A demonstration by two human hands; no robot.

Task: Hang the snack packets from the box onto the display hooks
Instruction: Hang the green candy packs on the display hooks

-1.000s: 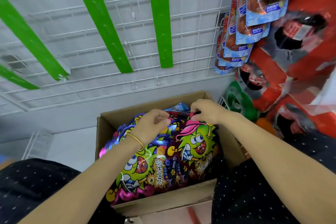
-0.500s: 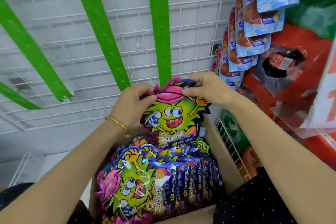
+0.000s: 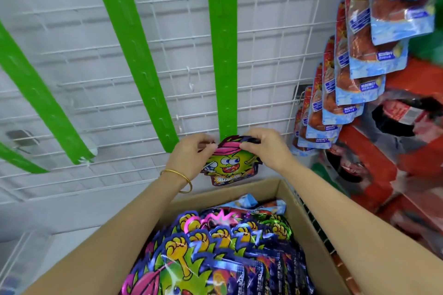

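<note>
Head view — left hand (image 3: 191, 155) and right hand (image 3: 266, 148) pinch the snack packet (image 3: 231, 164) between them — top corners.

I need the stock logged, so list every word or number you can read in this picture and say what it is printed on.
"30": on the edges of the snack packets in the box, twice; the small print beside it is unreadable.
Held packet, gripped by the left hand and right hand: lettering under the cartoon is blurred.
Blue hanging packets: label text too small to read.
Red packaging: white label blurred.
</note>
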